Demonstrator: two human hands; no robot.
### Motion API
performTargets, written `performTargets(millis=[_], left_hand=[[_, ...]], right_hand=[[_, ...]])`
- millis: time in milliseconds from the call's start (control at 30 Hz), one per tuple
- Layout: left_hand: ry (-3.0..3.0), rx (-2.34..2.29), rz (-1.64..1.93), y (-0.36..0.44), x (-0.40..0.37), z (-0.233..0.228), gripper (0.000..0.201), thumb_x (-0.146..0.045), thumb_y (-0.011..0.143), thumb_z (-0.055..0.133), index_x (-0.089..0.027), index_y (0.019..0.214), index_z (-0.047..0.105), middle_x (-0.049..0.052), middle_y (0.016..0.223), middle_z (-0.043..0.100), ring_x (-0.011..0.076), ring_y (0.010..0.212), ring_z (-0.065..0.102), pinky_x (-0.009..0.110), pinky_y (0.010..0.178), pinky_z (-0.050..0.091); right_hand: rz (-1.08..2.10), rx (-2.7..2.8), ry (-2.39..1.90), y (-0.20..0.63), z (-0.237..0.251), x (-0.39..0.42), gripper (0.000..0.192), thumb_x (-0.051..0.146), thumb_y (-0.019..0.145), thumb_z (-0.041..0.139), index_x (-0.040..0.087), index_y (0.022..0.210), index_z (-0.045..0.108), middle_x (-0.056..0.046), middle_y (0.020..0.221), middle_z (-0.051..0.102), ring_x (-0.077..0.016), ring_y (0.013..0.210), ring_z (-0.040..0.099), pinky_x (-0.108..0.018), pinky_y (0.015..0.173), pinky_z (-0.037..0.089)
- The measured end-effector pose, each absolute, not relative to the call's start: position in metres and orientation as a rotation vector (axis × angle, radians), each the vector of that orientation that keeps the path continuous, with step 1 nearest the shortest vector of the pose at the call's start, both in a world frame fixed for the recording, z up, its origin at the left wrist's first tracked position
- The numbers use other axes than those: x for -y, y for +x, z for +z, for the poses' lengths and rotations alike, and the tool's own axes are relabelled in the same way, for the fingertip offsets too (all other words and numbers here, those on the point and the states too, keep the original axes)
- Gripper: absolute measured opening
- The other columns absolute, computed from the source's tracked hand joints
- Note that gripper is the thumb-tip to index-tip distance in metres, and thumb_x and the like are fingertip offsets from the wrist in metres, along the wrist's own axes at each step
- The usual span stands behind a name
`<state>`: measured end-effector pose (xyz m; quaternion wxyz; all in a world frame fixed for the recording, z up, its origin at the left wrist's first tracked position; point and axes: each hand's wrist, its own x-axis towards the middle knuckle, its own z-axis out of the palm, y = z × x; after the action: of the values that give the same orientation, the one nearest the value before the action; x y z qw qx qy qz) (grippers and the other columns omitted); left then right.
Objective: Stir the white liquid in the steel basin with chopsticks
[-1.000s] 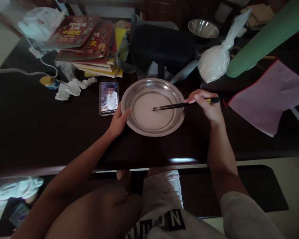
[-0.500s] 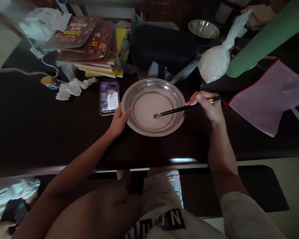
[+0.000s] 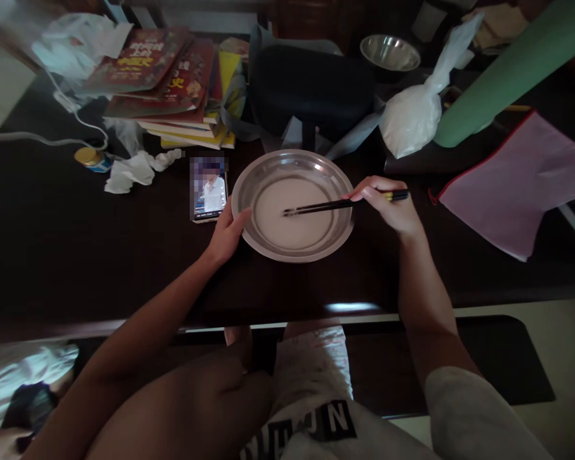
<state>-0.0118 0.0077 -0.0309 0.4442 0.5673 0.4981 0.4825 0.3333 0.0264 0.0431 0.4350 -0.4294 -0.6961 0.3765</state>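
A shallow steel basin [image 3: 338,181] with a pale, milky batter [image 3: 292,217] in its bottom sits on the dark table [image 3: 76,255]. My left hand [image 3: 227,233] grips the basin's left rim, thumb over the edge. My right hand [image 3: 388,207] holds a pair of black chopsticks [image 3: 333,205] by their upper end at the right rim. Their tips lie in the batter, left of its middle.
A lit phone [image 3: 209,190] lies just left of the basin. Behind it are a book stack [image 3: 172,83], crumpled tissue [image 3: 131,171], a small jar [image 3: 90,158], a black case [image 3: 311,89], a tied white bag [image 3: 414,115], a steel bowl [image 3: 390,53], a green roll [image 3: 503,70] and pink cloth [image 3: 522,185].
My right hand has shifted left and slightly up, sweeping the chopstick tips from the batter's lower right toward its left. My left hand stays on the rim.
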Motion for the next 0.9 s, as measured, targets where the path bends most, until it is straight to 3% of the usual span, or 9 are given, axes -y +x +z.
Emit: performTargets(millis=[200,400,567,767,900], left_hand=[[1.435,-1.213,1.187,-0.0122,-0.0075,-0.0315,0.055,-0.06,0.087,0.063,-0.022,0.127,0.059,0.01,0.121,0.068,0.0291,0.112,0.064,0.048,0.104,0.052],[1.449,-1.241,1.179,-0.0127,-0.0081,-0.033,0.055,-0.058,0.087,0.062,-0.021,0.128,0.059,0.01,0.119,0.068,0.0295,0.112,0.064,0.048,0.104,0.052],[1.42,-1.243,1.175,-0.0121,-0.0077,-0.0321,0.056,-0.059,0.086,0.063,-0.022,0.128,0.059,0.01,0.121,0.068,0.0307,0.113,0.064,0.051,0.104,0.051],[1.425,-1.26,1.176,-0.012,-0.0079,-0.0311,0.057,-0.058,0.086,0.063,-0.021,0.128,0.058,0.011,0.124,0.067,0.0315,0.118,0.062,0.052,0.108,0.049],[1.417,-1.267,1.173,-0.0124,-0.0075,-0.0301,0.054,-0.055,0.086,0.063,-0.021,0.128,0.059,0.011,0.124,0.067,0.0317,0.117,0.062,0.052,0.107,0.05]], right_hand=[[0.899,1.616,-1.078,0.338,0.0418,-0.0271,0.036,0.057,0.088,0.065,0.031,0.066,0.074,0.0,0.068,0.073,-0.0217,0.074,0.075,-0.042,0.078,0.06],[0.92,1.717,-1.086,0.333,0.042,-0.0269,0.032,0.059,0.086,0.067,0.03,0.075,0.077,0.0,0.08,0.078,-0.0214,0.087,0.076,-0.04,0.085,0.06],[0.893,1.602,-1.077,0.3368,0.0416,-0.0272,0.036,0.058,0.087,0.066,0.03,0.066,0.074,0.0,0.067,0.073,-0.0226,0.074,0.075,-0.044,0.077,0.06],[0.917,1.707,-1.086,0.3333,0.0431,-0.0262,0.031,0.058,0.086,0.068,0.03,0.075,0.077,0.0,0.08,0.078,-0.0215,0.085,0.076,-0.041,0.084,0.06],[0.895,1.617,-1.099,0.3353,0.0441,-0.0258,0.035,0.058,0.087,0.067,0.03,0.067,0.074,0.0,0.07,0.075,-0.0212,0.074,0.075,-0.042,0.08,0.06]])
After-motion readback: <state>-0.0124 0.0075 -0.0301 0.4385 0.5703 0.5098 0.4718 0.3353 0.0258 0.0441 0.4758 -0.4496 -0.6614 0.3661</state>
